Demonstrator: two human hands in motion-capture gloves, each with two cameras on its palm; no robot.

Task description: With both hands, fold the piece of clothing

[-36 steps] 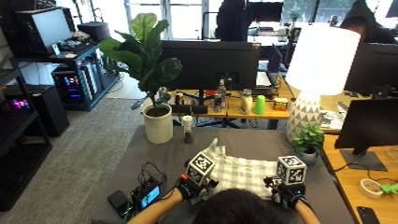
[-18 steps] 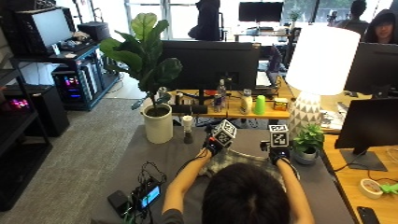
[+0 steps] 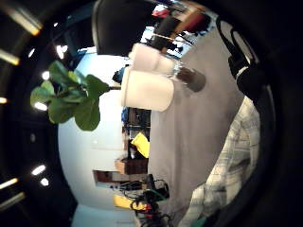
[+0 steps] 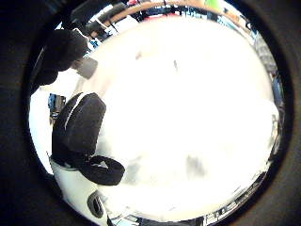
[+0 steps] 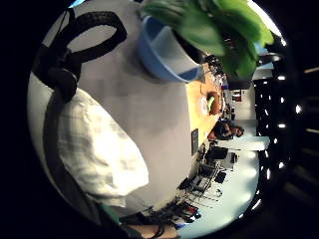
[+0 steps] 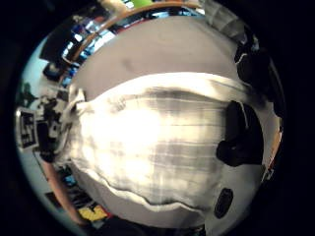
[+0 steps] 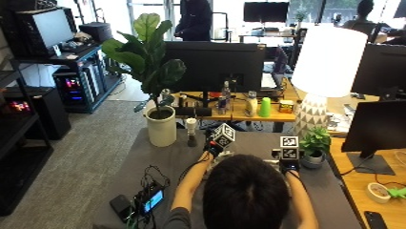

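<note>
A pale plaid garment (image 6: 147, 142) lies spread flat on the grey table (image 7: 168, 164). In the outside view the person's head hides almost all of it. My left hand (image 7: 212, 149) is at its far left corner and my right hand (image 7: 289, 166) at its far right corner. In the palm views a black fingertip (image 3: 251, 75) sits at one corner of the garment (image 3: 232, 161), and another fingertip (image 5: 60, 74) at the other corner of the garment (image 5: 99, 144). Both seem to pinch the fabric. The left thumb (image 4: 80, 122) lies over bright cloth.
A white pot (image 7: 160, 131) with a tall leafy plant stands at the table's far left, with a small bottle (image 7: 190, 131) beside it. A small plant in a blue pot (image 7: 314, 145) sits just right of my right hand. Cables and devices (image 7: 146, 198) lie at the near left.
Both hands went from the garment's near side out to its far side, then drew back and down a little. The person's head now covers the cloth in the outside view.
</note>
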